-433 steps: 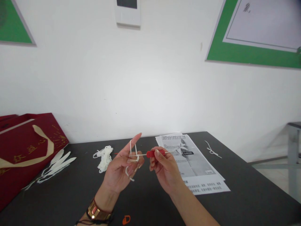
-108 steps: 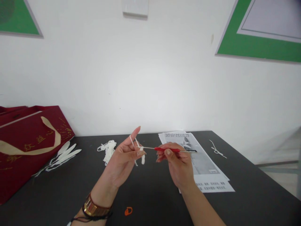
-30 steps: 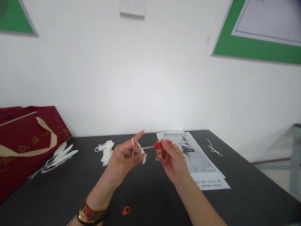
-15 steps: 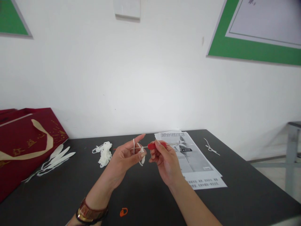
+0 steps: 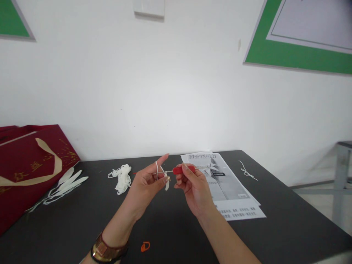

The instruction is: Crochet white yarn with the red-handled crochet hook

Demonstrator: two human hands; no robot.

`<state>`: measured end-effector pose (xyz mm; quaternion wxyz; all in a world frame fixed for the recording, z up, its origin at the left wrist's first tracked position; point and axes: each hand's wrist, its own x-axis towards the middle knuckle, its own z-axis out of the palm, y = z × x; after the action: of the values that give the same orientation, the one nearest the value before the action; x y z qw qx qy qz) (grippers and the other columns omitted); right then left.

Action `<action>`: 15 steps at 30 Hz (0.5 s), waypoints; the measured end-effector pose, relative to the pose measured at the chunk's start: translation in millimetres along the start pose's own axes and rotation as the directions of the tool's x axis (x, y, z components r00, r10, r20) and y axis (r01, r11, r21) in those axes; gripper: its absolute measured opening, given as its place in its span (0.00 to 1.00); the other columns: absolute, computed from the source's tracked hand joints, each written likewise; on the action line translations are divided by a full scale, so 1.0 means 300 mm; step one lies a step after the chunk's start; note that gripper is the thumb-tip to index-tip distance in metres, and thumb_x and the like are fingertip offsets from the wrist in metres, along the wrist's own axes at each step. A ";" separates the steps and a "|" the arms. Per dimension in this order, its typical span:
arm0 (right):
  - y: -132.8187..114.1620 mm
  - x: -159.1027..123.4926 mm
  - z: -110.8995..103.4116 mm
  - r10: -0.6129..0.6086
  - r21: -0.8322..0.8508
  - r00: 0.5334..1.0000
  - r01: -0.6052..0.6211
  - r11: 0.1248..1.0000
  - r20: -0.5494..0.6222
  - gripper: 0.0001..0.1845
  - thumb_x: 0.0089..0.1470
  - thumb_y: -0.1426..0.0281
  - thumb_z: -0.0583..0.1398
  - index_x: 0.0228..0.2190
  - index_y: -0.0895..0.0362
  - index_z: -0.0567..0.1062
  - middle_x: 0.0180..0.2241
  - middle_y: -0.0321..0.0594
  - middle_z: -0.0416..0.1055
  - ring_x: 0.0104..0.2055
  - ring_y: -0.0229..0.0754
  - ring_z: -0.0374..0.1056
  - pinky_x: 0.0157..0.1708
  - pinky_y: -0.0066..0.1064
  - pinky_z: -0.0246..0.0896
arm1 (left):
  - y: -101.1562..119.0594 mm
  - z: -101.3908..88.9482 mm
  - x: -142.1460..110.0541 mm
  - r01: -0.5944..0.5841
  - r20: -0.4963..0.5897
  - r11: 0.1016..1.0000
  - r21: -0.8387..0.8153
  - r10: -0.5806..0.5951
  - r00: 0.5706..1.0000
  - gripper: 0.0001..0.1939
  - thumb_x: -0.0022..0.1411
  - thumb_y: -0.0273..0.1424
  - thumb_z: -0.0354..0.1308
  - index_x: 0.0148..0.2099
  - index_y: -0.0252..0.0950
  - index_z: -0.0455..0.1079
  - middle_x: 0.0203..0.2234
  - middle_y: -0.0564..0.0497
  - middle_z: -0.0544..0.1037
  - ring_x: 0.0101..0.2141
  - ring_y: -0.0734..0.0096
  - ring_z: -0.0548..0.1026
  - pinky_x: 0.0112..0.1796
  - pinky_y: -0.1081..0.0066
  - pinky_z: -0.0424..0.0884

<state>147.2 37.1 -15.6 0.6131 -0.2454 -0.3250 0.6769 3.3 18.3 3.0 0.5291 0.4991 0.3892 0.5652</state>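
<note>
Thumb and a finger of my left hand (image 5: 148,181) pinch a small white crocheted piece (image 5: 167,185), whose end hangs below the thumb tip. White yarn runs over my raised left index finger. My right hand (image 5: 195,185) grips the red handle of a crochet hook (image 5: 183,169). The hook's thin metal shaft points left into the yarn and stitches at my left hand; its tip is too small to make out. Behind my left hand a loose heap of white yarn (image 5: 123,179) lies on the black table (image 5: 170,231).
An orange stitch marker (image 5: 145,246) lies near the table's front. Printed sheets (image 5: 233,194) are behind my right hand, with a short knotted white cord (image 5: 246,171) farther right. On the left are white leaf-shaped pieces (image 5: 70,185) and a dark red bag (image 5: 30,165); a white wall (image 5: 176,91) stands behind.
Both hands keep nearly the same place and grip. The white piece's hanging end has shifted slightly under my left thumb. The whole view has moved a little.
</note>
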 end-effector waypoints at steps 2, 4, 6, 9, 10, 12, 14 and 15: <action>0.000 0.001 -0.002 -0.017 -0.016 1.000 0.017 1.000 -0.008 0.11 0.47 0.63 0.67 0.29 0.60 0.78 0.21 0.35 0.74 0.20 0.32 0.66 0.21 0.23 0.71 | -0.004 -0.002 0.003 -0.001 0.005 1.000 0.009 0.001 1.000 0.33 0.51 0.28 0.66 0.60 0.43 0.65 0.21 0.58 0.63 0.24 0.77 0.60 0.26 0.75 0.58; -0.001 0.001 -0.003 -0.025 -0.037 1.000 0.024 0.999 -0.011 0.11 0.48 0.63 0.67 0.29 0.60 0.78 0.21 0.35 0.74 0.19 0.32 0.67 0.21 0.23 0.70 | -0.007 -0.004 0.006 -0.002 -0.009 1.000 0.026 0.002 1.000 0.33 0.50 0.28 0.66 0.60 0.43 0.65 0.21 0.58 0.63 0.24 0.77 0.60 0.25 0.75 0.58; -0.004 0.001 -0.004 -0.031 -0.057 0.999 0.030 0.998 -0.008 0.11 0.48 0.63 0.67 0.29 0.60 0.78 0.21 0.36 0.74 0.19 0.32 0.67 0.21 0.22 0.70 | -0.008 -0.007 0.009 0.009 -0.030 0.998 0.058 -0.007 1.000 0.31 0.49 0.28 0.66 0.57 0.42 0.69 0.20 0.58 0.64 0.24 0.76 0.61 0.25 0.74 0.58; -0.007 0.002 -0.006 -0.035 -0.088 0.999 0.035 0.995 0.001 0.11 0.48 0.63 0.66 0.28 0.60 0.77 0.20 0.35 0.74 0.19 0.32 0.66 0.19 0.21 0.68 | -0.003 -0.012 0.012 0.028 -0.037 0.994 0.108 -0.024 0.999 0.25 0.49 0.29 0.66 0.52 0.39 0.74 0.21 0.57 0.66 0.24 0.75 0.62 0.27 0.73 0.59; -0.007 0.002 -0.006 -0.036 -0.098 0.999 0.036 0.995 0.003 0.11 0.48 0.63 0.66 0.27 0.60 0.77 0.20 0.35 0.74 0.19 0.32 0.65 0.19 0.21 0.67 | -0.001 -0.015 0.012 0.031 -0.021 0.993 0.116 -0.029 0.999 0.24 0.50 0.29 0.66 0.52 0.39 0.74 0.21 0.56 0.67 0.24 0.75 0.63 0.28 0.72 0.60; -0.004 0.003 -0.008 -0.046 -0.111 0.999 0.045 0.993 0.001 0.11 0.49 0.63 0.66 0.27 0.59 0.77 0.21 0.35 0.73 0.19 0.32 0.64 0.17 0.21 0.66 | 0.002 -0.018 0.012 0.025 0.024 0.993 0.113 -0.028 0.999 0.24 0.51 0.29 0.65 0.53 0.39 0.73 0.22 0.56 0.68 0.25 0.74 0.64 0.29 0.72 0.61; 0.004 0.002 -0.008 -0.061 -0.133 0.998 0.062 0.989 0.010 0.11 0.49 0.62 0.65 0.28 0.59 0.77 0.22 0.35 0.73 0.20 0.32 0.63 0.16 0.22 0.66 | 0.001 -0.017 0.010 0.011 0.057 0.995 0.099 -0.017 0.998 0.26 0.52 0.30 0.65 0.56 0.40 0.70 0.23 0.55 0.68 0.25 0.74 0.65 0.29 0.72 0.61; 0.009 0.001 -0.008 -0.062 -0.149 0.998 0.065 0.987 0.024 0.11 0.49 0.63 0.66 0.29 0.58 0.77 0.23 0.35 0.73 0.20 0.32 0.63 0.16 0.22 0.66 | 0.000 -0.013 0.008 0.003 0.058 0.996 0.091 -0.009 0.998 0.27 0.53 0.30 0.65 0.57 0.41 0.69 0.23 0.56 0.68 0.25 0.74 0.65 0.28 0.72 0.61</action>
<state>147.1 37.7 -19.4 0.6111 -0.2739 -0.3883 0.6331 -0.4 21.2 2.5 0.5186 0.5378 0.4004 0.5305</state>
